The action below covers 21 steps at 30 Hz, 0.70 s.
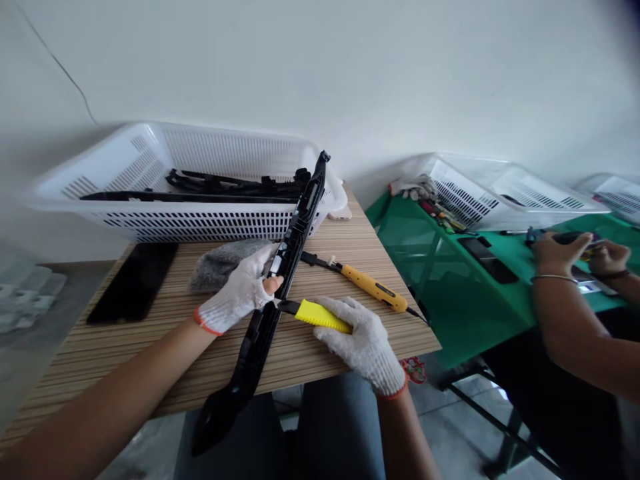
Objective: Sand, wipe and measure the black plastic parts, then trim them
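Note:
A long black plastic part (255,340) lies slantwise across the front of the wooden table, its lower end sticking out past the edge. My left hand (240,291), in a white glove with a bare thumb tip, is closed on the part near its middle. In my gloved right hand (357,337) is a yellow utility knife (324,316); its tip reaches the part beside my left thumb. Behind the right hand rests a yellow-handled tool (375,287) with a cord. A grey cloth (220,263) lies behind my left hand.
A white basket (200,217) with several black parts stands at the back of the wooden table (210,360). A black phone-like slab (134,283) lies at left. At right, a co-worker's hands (560,253) hold something over a green table (430,293) with another white basket (530,212).

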Tool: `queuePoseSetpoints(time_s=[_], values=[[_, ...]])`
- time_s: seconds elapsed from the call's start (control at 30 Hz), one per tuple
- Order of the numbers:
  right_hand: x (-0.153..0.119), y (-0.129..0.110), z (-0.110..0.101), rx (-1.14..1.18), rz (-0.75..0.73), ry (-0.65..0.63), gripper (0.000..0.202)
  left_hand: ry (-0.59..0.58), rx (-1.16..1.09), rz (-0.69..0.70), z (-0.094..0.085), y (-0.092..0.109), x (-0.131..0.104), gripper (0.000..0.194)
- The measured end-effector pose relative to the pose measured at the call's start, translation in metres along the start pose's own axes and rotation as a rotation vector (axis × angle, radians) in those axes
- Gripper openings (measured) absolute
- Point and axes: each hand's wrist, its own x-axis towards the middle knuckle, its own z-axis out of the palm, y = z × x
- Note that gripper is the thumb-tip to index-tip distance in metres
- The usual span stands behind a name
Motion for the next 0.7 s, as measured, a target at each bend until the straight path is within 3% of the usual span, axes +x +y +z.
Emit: queuePoseSetpoints(time_s=[0.33,0.53,0.7], values=[[-0.001,-0.003,0.002,-0.028,0.027,0.017,0.047,-0.025,0.055,-0.092,0.0,0.01,0.002,0.066],[0.001,-0.001,0.003,-0.009,0.059,0.055,0.046,-0.233,-0.026,-0.142,-0.006,0.012,0.001,0.084],[0.002,-0.002,0.003,-0.058,0.092,0.08,0.045,-0.445,-0.141,-0.207,-0.017,0.008,-0.005,0.085]])
